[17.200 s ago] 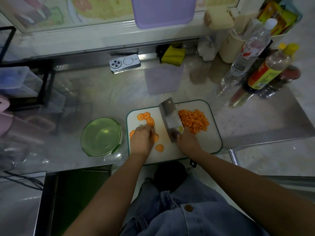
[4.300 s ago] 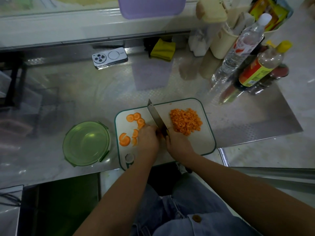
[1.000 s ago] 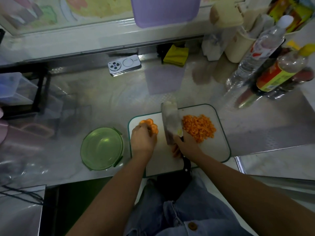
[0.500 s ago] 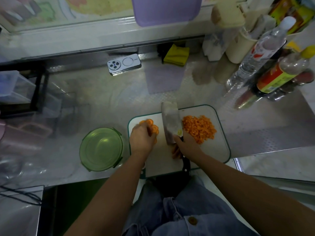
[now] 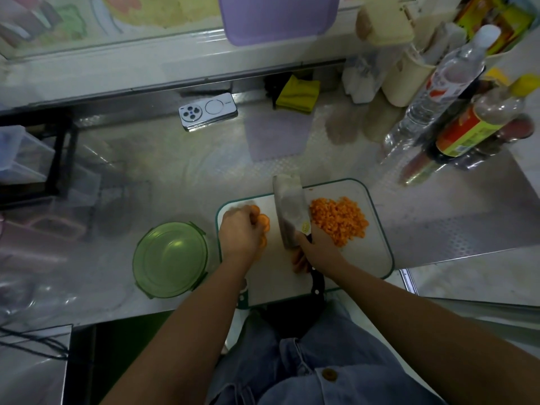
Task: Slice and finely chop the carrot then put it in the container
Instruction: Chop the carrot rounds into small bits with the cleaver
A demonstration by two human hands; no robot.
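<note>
Round orange carrot slices (image 5: 263, 226): a small overlapping bunch on the board, directly under and just past the left fingertips. The bunch's long axis runs far-to-near along the fingertip line. Each disc lies flat or leaning on the next; part is hidden by the knuckles.

Left hand (image 5: 238, 233): fingers bent down and close together, bunched over the slices and gripping them.

Heap of finely diced orange carrot (image 5: 340, 220): right of the right-hand fingers, apart from the slices, no clear axis.

Right hand (image 5: 315, 251): fingers clamped round the neck of a broad steel cleaver (image 5: 290, 213), black handle end showing behind the palm. The blade stands between the two hands, its long axis pointing away from the body, flat side showing. Whether the edge meets the board, cannot tell.

White plastic cutting board with a green rim (image 5: 371, 258) bears all of this. Left of the left fingers, just beside the board: a round green lidded container (image 5: 169, 260).

Surface: reflective steel counter (image 5: 175, 176). Far beyond the fingers: a silver phone (image 5: 208, 111), a folded yellow cloth (image 5: 298, 93), a hanging purple board (image 5: 277, 17). Far right: clear and sauce bottles (image 5: 438, 92).
</note>
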